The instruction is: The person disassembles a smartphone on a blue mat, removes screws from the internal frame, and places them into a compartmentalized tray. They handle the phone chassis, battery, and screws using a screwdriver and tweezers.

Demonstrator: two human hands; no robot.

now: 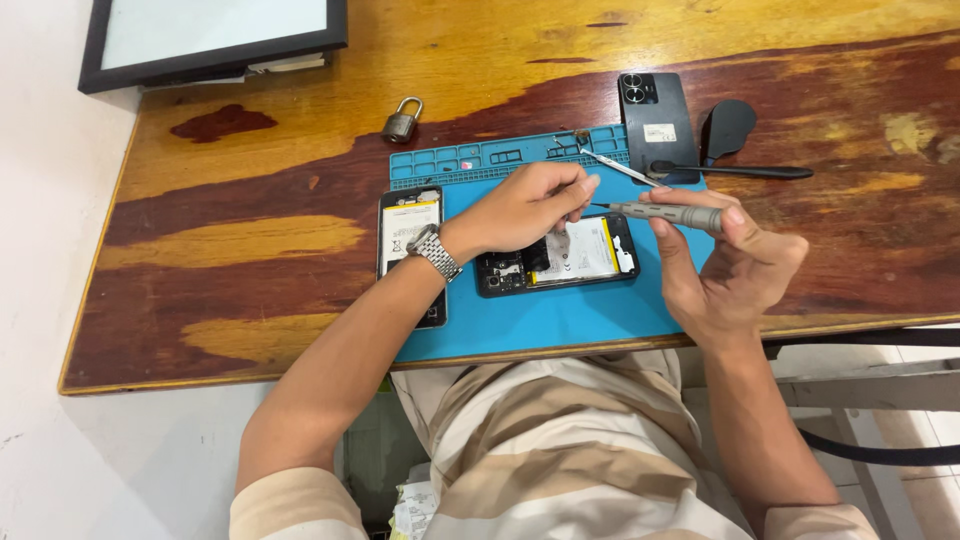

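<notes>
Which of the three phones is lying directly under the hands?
The opened phone in the middle of the blue mat, battery showing. The second opened phone lies at the mat's left edge; the closed black phone lies behind.

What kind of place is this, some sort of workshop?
Probably a small phone repair bench: a blue repair mat on a wooden table, two opened phones with batteries showing, and a precision screwdriver in the right hand.
</notes>
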